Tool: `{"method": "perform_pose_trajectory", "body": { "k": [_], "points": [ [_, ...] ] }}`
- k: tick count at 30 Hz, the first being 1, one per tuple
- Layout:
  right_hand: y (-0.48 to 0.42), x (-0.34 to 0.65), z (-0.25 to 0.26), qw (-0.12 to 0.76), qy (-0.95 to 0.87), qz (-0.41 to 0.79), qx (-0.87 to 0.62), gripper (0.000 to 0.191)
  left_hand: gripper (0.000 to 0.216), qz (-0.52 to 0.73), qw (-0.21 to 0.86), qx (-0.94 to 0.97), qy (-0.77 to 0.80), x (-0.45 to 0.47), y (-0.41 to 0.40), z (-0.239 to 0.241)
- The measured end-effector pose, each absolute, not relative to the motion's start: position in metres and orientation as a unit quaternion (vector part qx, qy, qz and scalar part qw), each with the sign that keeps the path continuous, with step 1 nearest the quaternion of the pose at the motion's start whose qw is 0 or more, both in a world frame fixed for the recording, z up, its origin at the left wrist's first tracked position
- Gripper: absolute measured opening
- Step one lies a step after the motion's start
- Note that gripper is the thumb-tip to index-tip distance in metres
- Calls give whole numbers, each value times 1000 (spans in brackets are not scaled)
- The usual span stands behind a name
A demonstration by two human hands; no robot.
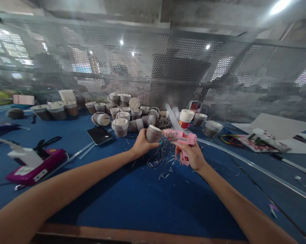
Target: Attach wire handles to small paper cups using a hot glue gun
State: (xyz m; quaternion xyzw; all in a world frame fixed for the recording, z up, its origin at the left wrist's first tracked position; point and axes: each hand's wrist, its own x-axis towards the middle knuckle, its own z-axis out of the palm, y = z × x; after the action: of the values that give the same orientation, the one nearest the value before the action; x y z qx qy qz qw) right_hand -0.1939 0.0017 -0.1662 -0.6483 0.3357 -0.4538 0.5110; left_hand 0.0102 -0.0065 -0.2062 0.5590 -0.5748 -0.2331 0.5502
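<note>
In the middle of the head view, my left hand (142,144) is wrapped round a small cup (153,134) covered in grey-brown cord, tilted with its rim towards the right. My right hand (192,154) grips a pink hot glue gun (179,136) by its handle. The nozzle points left and is right at the cup's rim; whether it touches I cannot tell. A clear glue stick (244,162) runs from the gun's back end to the right. Below the cup, a loop of loose cord (155,161) hangs to the table.
Several cord-wrapped cups with handles (120,127) crowd the back of the blue table (148,203). A stack of paper cups (186,118) stands behind the gun. A black phone (99,135) and a purple power strip (38,167) lie left. Glue scraps litter the middle; a perforated metal screen (142,67) closes the back.
</note>
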Motion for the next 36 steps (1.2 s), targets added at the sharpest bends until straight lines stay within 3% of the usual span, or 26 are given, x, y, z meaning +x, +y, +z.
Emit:
{"method": "perform_pose_trajectory", "body": {
  "k": [36],
  "points": [
    [1, -199, -160, 500, 397, -464, -615, 32, 55, -351, 594, 506, -518, 12, -10, -207]
  ]
}}
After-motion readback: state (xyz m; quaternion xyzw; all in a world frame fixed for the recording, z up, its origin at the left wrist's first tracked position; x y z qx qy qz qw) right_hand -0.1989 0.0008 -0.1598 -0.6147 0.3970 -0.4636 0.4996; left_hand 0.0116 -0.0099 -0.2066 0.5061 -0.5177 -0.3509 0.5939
